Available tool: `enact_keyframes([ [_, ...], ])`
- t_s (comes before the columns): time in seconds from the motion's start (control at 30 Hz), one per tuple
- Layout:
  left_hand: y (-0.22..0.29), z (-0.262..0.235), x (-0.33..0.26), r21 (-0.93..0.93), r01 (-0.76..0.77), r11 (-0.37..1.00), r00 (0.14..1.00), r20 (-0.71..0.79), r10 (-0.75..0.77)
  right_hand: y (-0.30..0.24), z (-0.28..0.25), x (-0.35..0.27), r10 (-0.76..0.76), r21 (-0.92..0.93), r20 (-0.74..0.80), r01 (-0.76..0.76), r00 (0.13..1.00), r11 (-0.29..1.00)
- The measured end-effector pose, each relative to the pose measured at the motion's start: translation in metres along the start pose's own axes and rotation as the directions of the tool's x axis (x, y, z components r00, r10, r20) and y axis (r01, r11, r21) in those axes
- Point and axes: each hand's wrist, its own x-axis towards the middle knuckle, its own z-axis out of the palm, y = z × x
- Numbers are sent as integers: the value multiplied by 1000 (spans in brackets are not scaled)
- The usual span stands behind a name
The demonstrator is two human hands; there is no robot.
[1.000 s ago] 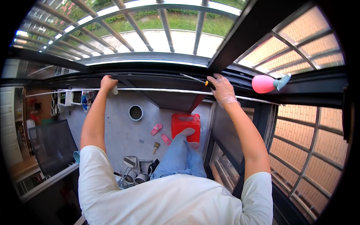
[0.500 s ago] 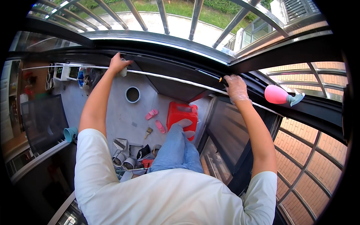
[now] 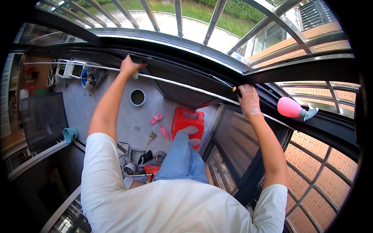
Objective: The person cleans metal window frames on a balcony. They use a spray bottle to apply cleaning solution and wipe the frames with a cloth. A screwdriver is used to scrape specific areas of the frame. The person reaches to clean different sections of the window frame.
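One slim metal screwdriver (image 3: 227, 84) points leftward from my right hand (image 3: 248, 98), which grips its mostly hidden handle through a crinkled glove (image 3: 253, 110); whether my left hand (image 3: 129, 66) grips the pale scrap (image 3: 135, 75), I can't tell.

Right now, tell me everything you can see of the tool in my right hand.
The tool looks like a screwdriver: a long, thin, metallic shaft, a yellowish collar, and a dark handle mostly hidden in your right hand, in a clear glove. It slants forward and left along the dark window frame; whether the tip touches that frame, I can't tell.
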Motion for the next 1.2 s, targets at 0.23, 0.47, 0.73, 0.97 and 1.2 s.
enact_keyframes([
  [0.23, -18, -1, -7, -121, -111, 986, 994, 0, 112, -8, -8, 6, 76, -2, 143, -77, 987, 997],
  [0.47, -32, -2, -6, -184, -142, 973, 990, -37, 137, -14, 1, 2, -42, 30, -68, 44, 997, 999],
  [0.73, -40, -26, 2, -185, -156, 970, 988, -45, 150, -34, -2, 9, 36, 98, 14, -37, 999, 994],
  [0.97, -70, -38, 22, -142, -163, 976, 984, -92, 151, -54, -2, 35, 23, 117, 6, -24, 1000, 993],
  [1.2, -76, -52, 35, -166, -152, 974, 983, -129, 132, -70, -3, 55, 30, 110, 16, -32, 999, 993],
])
